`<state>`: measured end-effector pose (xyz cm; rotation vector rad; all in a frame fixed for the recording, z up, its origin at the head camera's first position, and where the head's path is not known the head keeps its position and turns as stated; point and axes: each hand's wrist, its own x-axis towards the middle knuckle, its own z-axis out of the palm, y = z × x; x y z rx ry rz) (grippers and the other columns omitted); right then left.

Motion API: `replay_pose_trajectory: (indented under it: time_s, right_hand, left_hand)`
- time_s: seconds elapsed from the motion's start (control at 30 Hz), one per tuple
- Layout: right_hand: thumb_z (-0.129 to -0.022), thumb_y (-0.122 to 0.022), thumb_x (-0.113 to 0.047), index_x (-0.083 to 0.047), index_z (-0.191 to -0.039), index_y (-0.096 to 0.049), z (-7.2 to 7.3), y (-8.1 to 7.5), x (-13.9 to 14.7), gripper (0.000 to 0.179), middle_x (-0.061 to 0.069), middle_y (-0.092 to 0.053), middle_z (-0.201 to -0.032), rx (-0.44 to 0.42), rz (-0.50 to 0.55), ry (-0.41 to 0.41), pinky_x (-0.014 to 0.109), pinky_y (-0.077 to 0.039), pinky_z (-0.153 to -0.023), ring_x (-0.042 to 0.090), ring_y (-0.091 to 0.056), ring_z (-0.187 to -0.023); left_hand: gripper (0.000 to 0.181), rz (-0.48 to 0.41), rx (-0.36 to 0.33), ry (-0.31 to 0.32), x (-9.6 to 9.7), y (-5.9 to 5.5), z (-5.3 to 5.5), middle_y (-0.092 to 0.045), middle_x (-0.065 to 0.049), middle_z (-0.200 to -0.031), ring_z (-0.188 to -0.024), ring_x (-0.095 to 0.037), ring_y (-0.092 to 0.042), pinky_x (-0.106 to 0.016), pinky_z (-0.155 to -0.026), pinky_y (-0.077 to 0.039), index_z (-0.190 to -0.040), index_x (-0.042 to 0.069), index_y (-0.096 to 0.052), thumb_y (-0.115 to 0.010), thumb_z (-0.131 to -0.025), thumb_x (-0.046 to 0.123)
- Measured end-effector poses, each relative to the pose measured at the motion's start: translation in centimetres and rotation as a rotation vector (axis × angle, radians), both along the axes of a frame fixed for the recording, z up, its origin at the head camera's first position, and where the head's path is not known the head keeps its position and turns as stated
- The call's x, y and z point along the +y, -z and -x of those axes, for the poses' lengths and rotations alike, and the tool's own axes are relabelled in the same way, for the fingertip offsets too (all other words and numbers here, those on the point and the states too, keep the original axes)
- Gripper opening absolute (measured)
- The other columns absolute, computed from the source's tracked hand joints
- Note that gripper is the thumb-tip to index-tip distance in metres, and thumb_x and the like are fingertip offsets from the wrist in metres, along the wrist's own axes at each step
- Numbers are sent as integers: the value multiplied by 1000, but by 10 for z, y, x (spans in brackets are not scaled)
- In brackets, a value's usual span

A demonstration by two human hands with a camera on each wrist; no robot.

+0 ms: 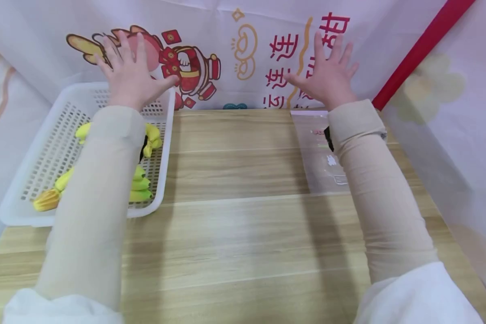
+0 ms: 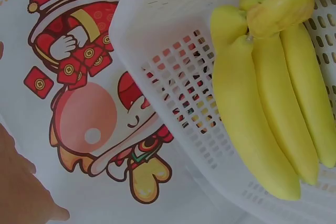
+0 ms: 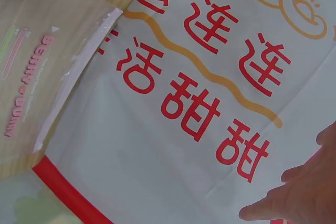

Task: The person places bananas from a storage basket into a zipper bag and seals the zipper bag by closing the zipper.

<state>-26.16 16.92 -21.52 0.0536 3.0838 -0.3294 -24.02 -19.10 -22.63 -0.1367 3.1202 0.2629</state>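
Note:
Both hands are raised at the far side of the table with fingers spread, holding nothing. My left hand (image 1: 130, 81) is above the far end of a white plastic basket (image 1: 168, 148), its sleeve crossing over the basket. Inside lie yellow bananas (image 2: 262, 108) in a bunch, more yellow fruit (image 1: 48, 198) and some greener bananas (image 1: 141, 185), partly hidden by the forearm. My right hand (image 1: 328, 80) is beyond a clear plastic bag (image 1: 320, 157) with pink printing, which lies flat on the table at the right, its right part under the forearm in the head view.
A white cloth (image 1: 235, 90) with red characters and a cartoon figure (image 1: 194, 67) hangs behind the wooden table (image 1: 235, 243). A red strip (image 1: 421, 54) runs along the cloth at the right. More pale cloth stands at both sides.

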Motion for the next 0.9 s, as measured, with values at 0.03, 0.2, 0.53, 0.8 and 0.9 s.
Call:
replay_pose_trajectory:
  time_s: [0.03, 0.2, 0.53, 0.8, 0.9]
  right_hand:
    - [-84, -42, -73, -30, -147, 26, 0, 0, 0, 102, 14, 32, -155, -1, 1, -1, 69, 6, -114, 42, 28, -142]
    - [-85, -44, -69, -29, -148, 24, -1, 1, 4, 101, 15, 30, -155, -11, 16, 7, 68, 7, -114, 42, 27, -143]
    - [-88, -42, -66, -22, -152, 14, -3, 16, 21, 96, 20, 20, -158, -28, 48, 9, 67, 5, -115, 44, 19, -145]
    - [-90, -44, -62, -15, -155, 2, -6, 47, 47, 92, 26, -3, -159, -120, 70, 46, 63, -13, -117, 44, -3, -146]
    - [-91, -42, -62, -9, -154, -1, -10, 63, 61, 92, 30, -10, -156, -169, 46, 54, 65, -20, -114, 46, -11, -143]
  left_hand:
    - [103, 5, 4, -2, -2, 1, 0, 32, -15, -153, -142, -44, 27, -68, -113, 12, -148, 16, 24, -32, -86, 75]
    - [100, 18, 25, -10, -13, 2, -2, 28, -18, -155, -142, -46, 24, -70, -112, 10, -149, 13, 21, -34, -88, 70]
    - [103, 15, -15, -55, -53, 4, -11, 27, -19, -154, -141, -49, 22, -71, -112, 7, -149, 11, 20, -33, -86, 72]
    - [104, -7, -85, -141, -96, 6, -28, 15, -28, -156, -142, -55, 6, -70, -113, 0, -150, 4, 16, -32, -87, 71]
    - [103, 7, -80, -162, -113, 8, -40, 6, -33, -155, -141, -55, 0, -69, -114, -4, -150, 0, 11, -31, -88, 69]
